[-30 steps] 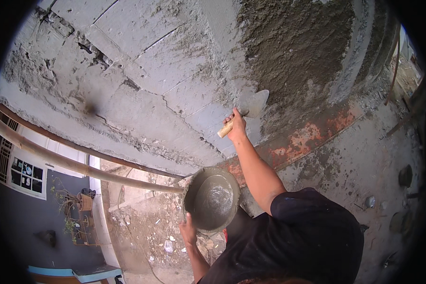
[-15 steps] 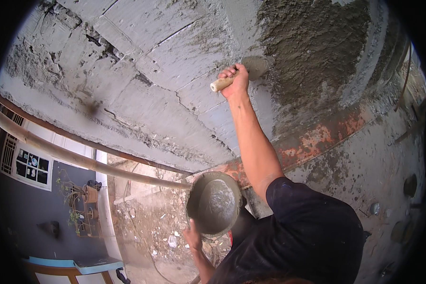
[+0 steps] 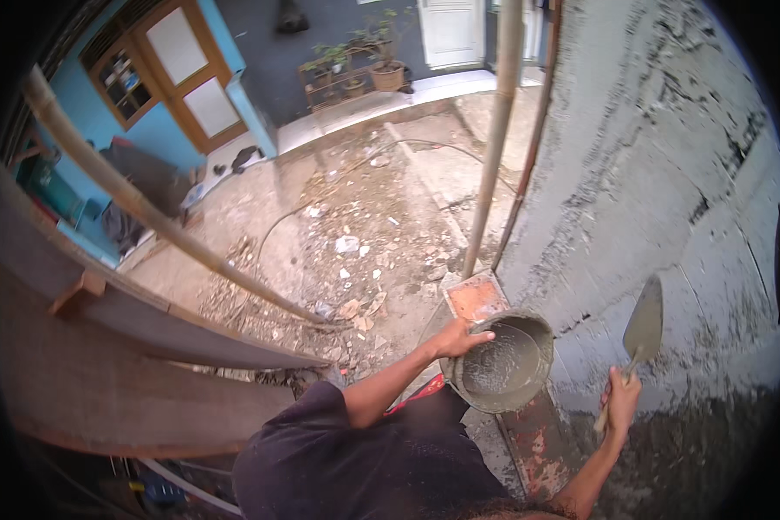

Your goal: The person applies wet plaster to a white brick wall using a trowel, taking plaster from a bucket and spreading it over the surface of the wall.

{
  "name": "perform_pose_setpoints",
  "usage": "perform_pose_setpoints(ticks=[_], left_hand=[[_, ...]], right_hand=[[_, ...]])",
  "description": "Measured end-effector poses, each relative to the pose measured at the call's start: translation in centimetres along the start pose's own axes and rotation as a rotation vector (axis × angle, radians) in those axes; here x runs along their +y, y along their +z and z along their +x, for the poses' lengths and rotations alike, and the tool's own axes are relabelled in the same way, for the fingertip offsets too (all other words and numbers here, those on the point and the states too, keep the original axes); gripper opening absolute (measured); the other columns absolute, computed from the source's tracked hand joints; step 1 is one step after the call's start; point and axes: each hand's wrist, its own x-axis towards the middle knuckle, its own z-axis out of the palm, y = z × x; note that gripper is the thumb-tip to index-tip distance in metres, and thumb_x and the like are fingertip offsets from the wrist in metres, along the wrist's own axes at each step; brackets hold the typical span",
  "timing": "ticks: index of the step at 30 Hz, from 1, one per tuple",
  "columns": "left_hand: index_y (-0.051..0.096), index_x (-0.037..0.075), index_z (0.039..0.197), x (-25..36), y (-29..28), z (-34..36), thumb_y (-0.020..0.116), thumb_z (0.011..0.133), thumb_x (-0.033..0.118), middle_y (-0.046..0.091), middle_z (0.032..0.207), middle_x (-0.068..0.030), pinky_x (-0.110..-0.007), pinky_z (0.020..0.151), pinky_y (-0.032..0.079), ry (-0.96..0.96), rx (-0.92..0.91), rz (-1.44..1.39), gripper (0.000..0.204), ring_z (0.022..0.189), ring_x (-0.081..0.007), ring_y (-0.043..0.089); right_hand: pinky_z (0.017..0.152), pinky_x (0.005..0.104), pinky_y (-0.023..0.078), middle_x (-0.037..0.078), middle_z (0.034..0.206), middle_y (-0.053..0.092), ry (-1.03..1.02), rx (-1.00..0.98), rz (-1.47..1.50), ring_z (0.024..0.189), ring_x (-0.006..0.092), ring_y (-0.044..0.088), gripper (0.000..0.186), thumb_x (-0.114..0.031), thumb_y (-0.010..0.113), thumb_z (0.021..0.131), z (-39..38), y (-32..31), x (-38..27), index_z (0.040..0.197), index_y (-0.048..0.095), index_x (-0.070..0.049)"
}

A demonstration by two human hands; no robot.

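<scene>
My left hand (image 3: 459, 340) grips the rim of a round bucket (image 3: 502, 373) coated in grey mortar, with wet grey mix inside. To the right, my right hand (image 3: 619, 403) is closed on the wooden handle of a trowel (image 3: 646, 316), whose grey-smeared blade points up in front of a rough, partly plastered wall (image 3: 637, 191). The lower part of that wall (image 3: 671, 455) is darker. Behind the bucket is an orange-stained ledge (image 3: 475, 299).
Bamboo poles (image 3: 494, 165) (image 3: 147, 208) stand in front of a rubble-strewn yard (image 3: 355, 243) with a hose. A wooden board (image 3: 104, 364) runs along the left. Beyond are a blue house wall with a wooden door (image 3: 182, 69) and potted plants (image 3: 385, 76).
The view has swung away from the wall toward the yard, putting the wall at the right. My right hand with the trowel has come away from the dark mortar patch. My left hand still holds the bucket.
</scene>
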Motion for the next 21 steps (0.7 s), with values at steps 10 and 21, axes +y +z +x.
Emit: perform_pose_setpoints(ticks=[10,21], left_hand=[[0.063,-0.01,0.076,-6.8,5.2,-1.0,0.067,0.085,0.053,0.057,0.063,-0.0287,-0.046,0.062,0.048,0.201,0.223,-0.121,0.064,0.059,-0.0342,0.061],[0.067,-0.006,0.1,-0.7,0.0,-2.5,0.072,0.084,0.038,0.067,0.087,-0.0266,-0.044,0.077,0.05,0.031,0.118,-0.261,0.047,0.084,-0.0397,0.066]], right_hand=[[0.078,0.0498,0.052,0.028,0.086,0.067,-0.358,-0.456,-0.92,0.084,0.044,0.065,0.025,-0.017,0.071,0.08,-1.2,12.8,-0.9,0.096,0.065,0.001],[0.071,0.0502,0.051,0.022,0.087,0.068,-0.526,-0.68,-1.082,0.082,0.0423,0.067,0.023,-0.014,0.07,0.081,3.6,14.7,-7.0,0.098,0.062,0.0]])
